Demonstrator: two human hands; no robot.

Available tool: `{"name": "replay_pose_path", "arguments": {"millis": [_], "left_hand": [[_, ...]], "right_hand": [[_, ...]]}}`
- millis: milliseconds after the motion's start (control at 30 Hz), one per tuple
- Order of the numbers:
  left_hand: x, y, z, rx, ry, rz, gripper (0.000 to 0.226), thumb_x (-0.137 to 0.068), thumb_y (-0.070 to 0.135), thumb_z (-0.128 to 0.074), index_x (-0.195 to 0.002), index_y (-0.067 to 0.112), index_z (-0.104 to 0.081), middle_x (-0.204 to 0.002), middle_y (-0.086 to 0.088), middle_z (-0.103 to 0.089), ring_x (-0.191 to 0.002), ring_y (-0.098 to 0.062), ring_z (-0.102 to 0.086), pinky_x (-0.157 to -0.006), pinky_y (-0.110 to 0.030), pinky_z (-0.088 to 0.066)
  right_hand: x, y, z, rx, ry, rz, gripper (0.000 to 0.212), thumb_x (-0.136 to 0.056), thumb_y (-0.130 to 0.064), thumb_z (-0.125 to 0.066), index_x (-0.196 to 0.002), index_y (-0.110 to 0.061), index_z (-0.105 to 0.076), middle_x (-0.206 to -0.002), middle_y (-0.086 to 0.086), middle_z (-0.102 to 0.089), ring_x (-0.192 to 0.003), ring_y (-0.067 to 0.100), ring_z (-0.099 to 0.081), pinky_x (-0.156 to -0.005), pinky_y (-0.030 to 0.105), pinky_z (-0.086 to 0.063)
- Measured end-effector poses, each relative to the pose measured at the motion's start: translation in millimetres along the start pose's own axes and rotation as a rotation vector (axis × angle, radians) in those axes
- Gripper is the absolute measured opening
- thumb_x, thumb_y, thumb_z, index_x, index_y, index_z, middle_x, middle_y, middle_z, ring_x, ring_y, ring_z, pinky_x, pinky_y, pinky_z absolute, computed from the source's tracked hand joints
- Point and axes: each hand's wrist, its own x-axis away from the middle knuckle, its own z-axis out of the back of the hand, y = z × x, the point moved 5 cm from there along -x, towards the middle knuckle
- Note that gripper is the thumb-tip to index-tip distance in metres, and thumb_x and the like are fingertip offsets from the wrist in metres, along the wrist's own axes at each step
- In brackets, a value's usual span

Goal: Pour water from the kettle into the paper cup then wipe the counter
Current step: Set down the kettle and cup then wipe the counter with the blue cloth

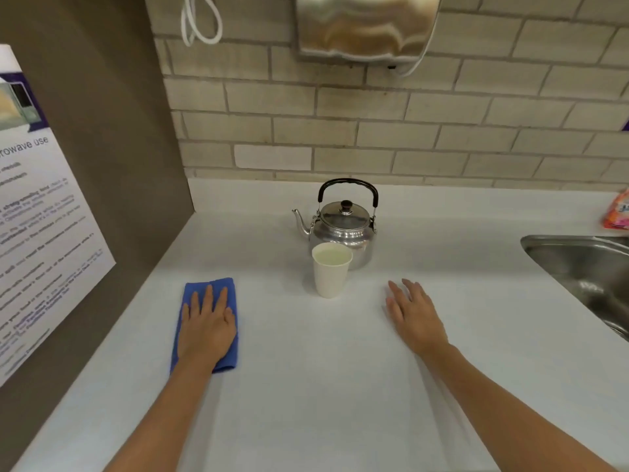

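Observation:
A steel kettle (343,228) with a black handle stands upright on the white counter (323,386), spout to the left. Right in front of it stands a white paper cup (331,272) with water in it. A folded blue cloth (207,291) lies flat on the counter at the left. My left hand (207,327) rests palm down on the cloth, fingers spread. My right hand (415,316) lies flat on the bare counter to the right of the cup, fingers apart, holding nothing.
A steel sink (585,270) is sunk into the counter at the right. An orange packet (617,212) lies at the far right near the brick wall. A brown side panel with a printed notice (37,233) closes off the left. A metal dispenser (366,27) hangs overhead.

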Motion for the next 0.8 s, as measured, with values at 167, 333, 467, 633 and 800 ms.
{"name": "replay_pose_path", "arguments": {"millis": [167, 333, 467, 633, 800], "left_hand": [[73, 127, -28, 0.001, 0.023, -0.181, 0.053, -0.097, 0.026, -0.022, -0.146, 0.014, -0.005, -0.157, -0.015, -0.003, -0.144, -0.034, -0.003, -0.118, -0.046, -0.003], [95, 88, -21, -0.042, 0.074, -0.185, 0.054, -0.093, 0.022, -0.019, -0.146, 0.015, -0.01, -0.157, -0.013, -0.009, -0.145, -0.03, -0.008, -0.118, -0.041, -0.006], [69, 2, 0, 0.074, 0.092, 0.044, 0.051, -0.097, 0.023, -0.021, -0.146, 0.015, -0.008, -0.158, -0.011, -0.007, -0.144, -0.031, -0.008, -0.119, -0.042, -0.008], [86, 56, -9, 0.08, 0.137, 0.12, 0.051, -0.095, 0.022, -0.018, -0.145, 0.009, -0.015, -0.156, -0.018, -0.013, -0.142, -0.039, -0.012, -0.117, -0.048, -0.008], [130, 222, -45, 0.077, 0.055, -0.14, 0.055, -0.095, 0.026, -0.023, -0.146, 0.012, -0.006, -0.157, -0.015, -0.004, -0.144, -0.035, -0.003, -0.118, -0.047, -0.003]], "right_hand": [[22, -13, -2, -0.031, -0.017, 0.002, 0.044, -0.099, -0.033, -0.031, -0.142, -0.024, -0.027, -0.152, 0.007, -0.024, -0.142, 0.024, -0.01, -0.118, 0.04, -0.012], [36, -11, 5, -0.056, -0.024, 0.022, 0.044, -0.099, -0.033, -0.032, -0.142, -0.023, -0.028, -0.152, 0.007, -0.022, -0.143, 0.023, -0.008, -0.118, 0.039, -0.012], [36, -4, 8, -0.125, -0.048, 0.064, 0.044, -0.098, -0.034, -0.031, -0.142, -0.024, -0.029, -0.154, 0.007, -0.017, -0.143, 0.023, -0.002, -0.118, 0.037, -0.011], [33, 8, 13, -0.22, -0.073, 0.094, 0.044, -0.098, -0.037, -0.03, -0.141, -0.03, -0.027, -0.155, 0.001, -0.012, -0.143, 0.016, 0.002, -0.114, 0.032, -0.01], [18, 47, 41, -0.207, -0.021, 0.044, 0.043, -0.098, -0.035, -0.031, -0.14, -0.027, -0.03, -0.154, 0.004, -0.016, -0.143, 0.02, -0.009, -0.115, 0.037, -0.016]]}}
